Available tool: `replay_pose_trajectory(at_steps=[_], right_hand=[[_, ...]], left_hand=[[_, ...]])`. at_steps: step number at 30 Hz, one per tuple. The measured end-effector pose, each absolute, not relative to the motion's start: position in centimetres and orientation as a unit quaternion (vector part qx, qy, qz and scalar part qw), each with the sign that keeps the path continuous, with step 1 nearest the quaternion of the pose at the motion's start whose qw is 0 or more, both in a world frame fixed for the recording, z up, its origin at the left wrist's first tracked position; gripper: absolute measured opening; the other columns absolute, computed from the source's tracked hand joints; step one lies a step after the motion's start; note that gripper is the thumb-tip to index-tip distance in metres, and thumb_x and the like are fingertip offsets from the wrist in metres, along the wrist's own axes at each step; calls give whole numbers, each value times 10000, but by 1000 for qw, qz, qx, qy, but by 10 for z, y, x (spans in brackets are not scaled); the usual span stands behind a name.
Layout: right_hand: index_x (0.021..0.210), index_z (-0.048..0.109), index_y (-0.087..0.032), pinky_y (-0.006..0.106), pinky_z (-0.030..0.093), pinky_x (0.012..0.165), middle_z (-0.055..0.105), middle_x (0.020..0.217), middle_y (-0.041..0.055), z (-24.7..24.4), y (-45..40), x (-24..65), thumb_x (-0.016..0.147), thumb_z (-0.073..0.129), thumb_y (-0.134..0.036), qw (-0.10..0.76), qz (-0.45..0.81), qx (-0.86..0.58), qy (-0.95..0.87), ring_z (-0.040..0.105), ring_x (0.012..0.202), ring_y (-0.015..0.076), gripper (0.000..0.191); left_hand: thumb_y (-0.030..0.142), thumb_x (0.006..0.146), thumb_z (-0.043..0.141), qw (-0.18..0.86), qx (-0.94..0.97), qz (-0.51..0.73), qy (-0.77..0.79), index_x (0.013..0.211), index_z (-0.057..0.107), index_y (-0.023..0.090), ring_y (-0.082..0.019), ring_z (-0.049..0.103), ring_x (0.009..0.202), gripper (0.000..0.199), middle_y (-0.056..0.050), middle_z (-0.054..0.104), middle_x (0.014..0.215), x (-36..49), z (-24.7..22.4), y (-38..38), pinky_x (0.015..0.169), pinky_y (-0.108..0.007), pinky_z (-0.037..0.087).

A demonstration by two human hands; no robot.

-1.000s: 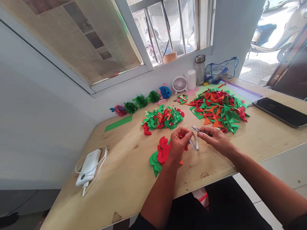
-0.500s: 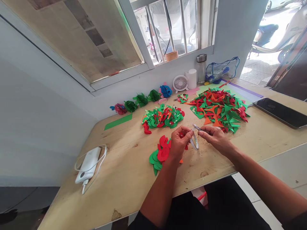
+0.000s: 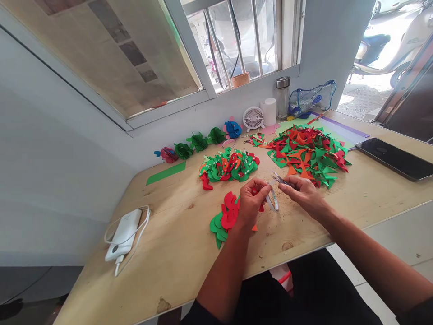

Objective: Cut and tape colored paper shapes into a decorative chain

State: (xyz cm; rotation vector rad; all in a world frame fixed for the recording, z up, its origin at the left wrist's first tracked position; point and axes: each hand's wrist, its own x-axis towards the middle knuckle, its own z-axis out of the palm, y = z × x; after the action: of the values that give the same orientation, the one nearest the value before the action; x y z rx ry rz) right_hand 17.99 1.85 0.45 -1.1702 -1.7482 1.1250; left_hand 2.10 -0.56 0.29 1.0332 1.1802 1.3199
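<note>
My left hand (image 3: 253, 198) pinches a narrow roll of white tape (image 3: 273, 201), which hangs below the fingertips. Closed around a small pair of scissors (image 3: 278, 178), my right hand (image 3: 299, 192) is just to the right, with the blades pointing toward the tape. A short pale end of tape shows between the two hands. Partly hidden by my left wrist, a pile of red and green cut pieces (image 3: 229, 216) lies on the wooden table (image 3: 182, 234). Farther back is a heap of green and red pieces with small white marks (image 3: 228, 164).
A large heap of red, green and orange scraps (image 3: 311, 153) lies beyond my right hand, near a black phone (image 3: 394, 158). A white power bank (image 3: 124, 234) with a cable lies at left. Paper flowers (image 3: 199, 141), a small fan (image 3: 253, 118) and a glass bottle (image 3: 283, 99) line the wall.
The scissor blades look slightly more spread and have shifted a little. The tape roll has turned slightly in my left hand. The piles look the same.
</note>
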Motion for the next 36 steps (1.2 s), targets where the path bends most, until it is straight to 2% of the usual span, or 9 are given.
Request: replay_pose_trajectory(at_steps=[9, 20, 30, 36], right_hand=[[740, 559, -171, 253, 227, 497, 368, 628, -33, -1, 18, 180, 822, 526, -521, 362, 467, -417, -690, 297, 566, 100, 361], [820, 630, -166, 250, 276, 519, 469, 646, -13, -5, 20, 182, 828, 512, -542, 348, 450, -402, -718, 373, 588, 112, 394], [694, 546, -183, 254, 238, 511, 373, 588, -35, -3, 20, 181, 833, 489, -539, 337, 380, -431, -746, 325, 559, 105, 387], [697, 546, -183, 250, 241, 504, 369, 586, -35, -5, 21, 181, 835, 488, -526, 342, 368, -446, -741, 316, 553, 103, 375]], left_hand=[[400, 619, 734, 537, 402, 562, 485, 682, 564, 165, -35, 392, 367, 297, 69, 482, 489, 22, 4, -6, 352, -154, 298], [392, 662, 714, 546, 423, 545, 476, 688, 560, 162, -36, 378, 360, 279, 72, 452, 479, 22, 2, -5, 335, -154, 273], [425, 648, 723, 539, 425, 538, 488, 686, 567, 156, -34, 380, 363, 313, 67, 459, 488, 21, 2, -5, 334, -154, 286], [453, 623, 732, 537, 428, 534, 493, 691, 570, 158, -40, 387, 369, 343, 68, 456, 489, 21, 2, -5, 318, -154, 273]])
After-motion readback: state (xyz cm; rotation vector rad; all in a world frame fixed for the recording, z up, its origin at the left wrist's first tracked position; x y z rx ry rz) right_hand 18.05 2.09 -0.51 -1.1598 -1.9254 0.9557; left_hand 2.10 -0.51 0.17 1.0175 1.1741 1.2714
